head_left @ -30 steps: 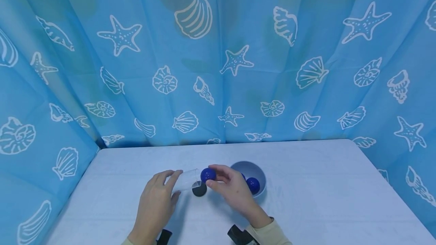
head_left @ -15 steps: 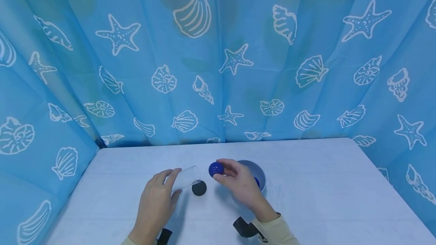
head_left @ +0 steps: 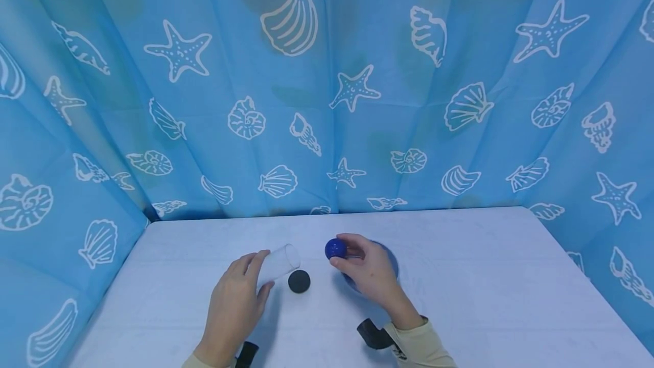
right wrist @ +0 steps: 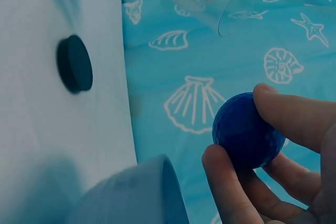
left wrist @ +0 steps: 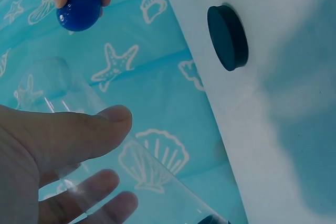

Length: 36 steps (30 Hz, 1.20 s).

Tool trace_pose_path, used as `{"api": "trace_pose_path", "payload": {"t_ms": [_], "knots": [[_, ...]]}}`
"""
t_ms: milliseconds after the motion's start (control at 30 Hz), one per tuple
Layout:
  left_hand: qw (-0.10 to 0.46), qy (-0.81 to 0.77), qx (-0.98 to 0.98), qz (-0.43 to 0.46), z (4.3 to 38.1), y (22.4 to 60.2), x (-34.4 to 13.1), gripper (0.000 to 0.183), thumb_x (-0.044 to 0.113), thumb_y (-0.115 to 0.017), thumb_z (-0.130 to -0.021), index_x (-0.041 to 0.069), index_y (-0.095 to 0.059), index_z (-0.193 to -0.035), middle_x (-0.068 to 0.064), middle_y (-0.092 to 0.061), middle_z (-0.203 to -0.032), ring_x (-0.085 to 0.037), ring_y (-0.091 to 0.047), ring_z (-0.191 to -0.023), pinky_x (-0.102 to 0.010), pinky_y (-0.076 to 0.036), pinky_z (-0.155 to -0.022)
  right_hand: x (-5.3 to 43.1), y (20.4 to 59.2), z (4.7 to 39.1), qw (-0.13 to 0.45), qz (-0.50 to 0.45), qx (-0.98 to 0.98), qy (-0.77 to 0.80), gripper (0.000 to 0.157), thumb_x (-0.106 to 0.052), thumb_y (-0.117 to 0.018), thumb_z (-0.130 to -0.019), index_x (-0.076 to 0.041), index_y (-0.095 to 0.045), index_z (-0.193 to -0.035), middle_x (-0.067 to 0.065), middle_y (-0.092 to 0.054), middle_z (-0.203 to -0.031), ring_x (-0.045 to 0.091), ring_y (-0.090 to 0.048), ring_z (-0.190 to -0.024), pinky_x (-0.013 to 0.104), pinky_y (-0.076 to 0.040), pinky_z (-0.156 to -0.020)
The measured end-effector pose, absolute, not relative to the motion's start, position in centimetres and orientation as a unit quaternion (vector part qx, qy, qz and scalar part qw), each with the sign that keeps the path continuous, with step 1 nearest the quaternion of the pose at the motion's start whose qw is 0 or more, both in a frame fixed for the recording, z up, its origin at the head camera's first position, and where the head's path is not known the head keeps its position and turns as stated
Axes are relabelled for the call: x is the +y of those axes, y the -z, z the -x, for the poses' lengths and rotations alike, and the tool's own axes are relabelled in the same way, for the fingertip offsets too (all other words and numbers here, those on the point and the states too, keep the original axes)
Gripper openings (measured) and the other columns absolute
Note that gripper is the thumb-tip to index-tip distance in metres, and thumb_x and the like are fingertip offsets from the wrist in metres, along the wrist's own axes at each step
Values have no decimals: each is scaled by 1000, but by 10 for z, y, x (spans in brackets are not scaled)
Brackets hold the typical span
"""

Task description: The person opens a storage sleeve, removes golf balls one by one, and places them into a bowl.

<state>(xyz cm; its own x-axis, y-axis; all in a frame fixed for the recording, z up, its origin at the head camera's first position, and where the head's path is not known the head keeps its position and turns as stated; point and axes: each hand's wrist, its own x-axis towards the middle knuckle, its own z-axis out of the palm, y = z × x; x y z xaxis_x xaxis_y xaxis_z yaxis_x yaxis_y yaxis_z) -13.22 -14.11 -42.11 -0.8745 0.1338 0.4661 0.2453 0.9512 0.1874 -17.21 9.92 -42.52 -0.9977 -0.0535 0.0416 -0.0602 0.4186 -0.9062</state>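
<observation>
My left hand [head_left: 236,302] grips a clear cylinder [head_left: 278,263], tilted with its open mouth up and to the right. In the left wrist view I can see through its wall to the curtain. My right hand [head_left: 370,271] pinches a blue golf ball [head_left: 335,249] between thumb and fingers; dimples show on the ball [right wrist: 247,129] in the right wrist view. The ball is in the air, apart from the cylinder's mouth. Behind and below the right hand stands a blue-grey bowl [head_left: 392,260], largely covered by that hand; its contents are hidden.
A round black lid [head_left: 299,281] lies on the white-covered table [head_left: 485,288] between the two hands. A blue curtain [head_left: 327,90] with white shell and starfish prints hangs behind the table and along both sides.
My right hand has carried the golf ball from the cylinder's mouth, rightward and away, until the hand covers most of the bowl. The cylinder's mouth has tipped slightly upward in the left hand.
</observation>
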Motion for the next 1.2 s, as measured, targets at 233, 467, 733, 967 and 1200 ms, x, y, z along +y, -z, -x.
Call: {"api": "trace_pose_path", "payload": {"t_ms": [233, 467, 733, 967, 1200], "knots": [[223, 140, -960, 89, 134, 422, -142, 64, 13, -91, -73, 2, -61, -128, -19, -67, -118, -34, -68, -105, -50, -59, -87, 102, 424, 174, 15, -14, -861, -508, 47, -20, -78, -90, -14, -62, -134, 11, -66, -124, 27, -67, -112, 41, -57, -93], [223, 154, -959, 83, 134, 424, -144, 64, 14, -90, -75, -1, -58, -128, -20, -67, -118, -34, -68, -104, -49, -59, -87, 106, 427, 176, 38, -22, -873, -485, 47, -17, -78, -90, -13, -62, -133, 12, -66, -123, 27, -68, -109, 41, -58, -92], [220, 174, -957, 73, 135, 424, -143, 65, 13, -89, -76, -4, -55, -128, -23, -66, -118, -34, -69, -101, -48, -58, -88, 110, 428, 177, 46, -14, -890, -453, 47, -18, -78, -90, -12, -61, -134, 11, -62, -126, 27, -65, -110, 42, -58, -92], [214, 185, -957, 62, 137, 428, -144, 66, 15, -89, -77, -5, -53, -128, -24, -66, -120, -36, -69, -106, -47, -57, -90, 114, 427, 177, 57, -14, -901, -429, 48, -19, -78, -90, -11, -61, -134, 13, -60, -126, 27, -65, -108, 43, -60, -88], [210, 202, -956, 46, 139, 429, -144, 65, 15, -88, -78, -7, -53, -128, -26, -66, -121, -38, -68, -107, -48, -57, -90, 117, 426, 178, 57, -11, -909, -412, 48, -20, -78, -90, -10, -61, -134, 14, -60, -126, 29, -66, -107, 43, -60, -87]]}}
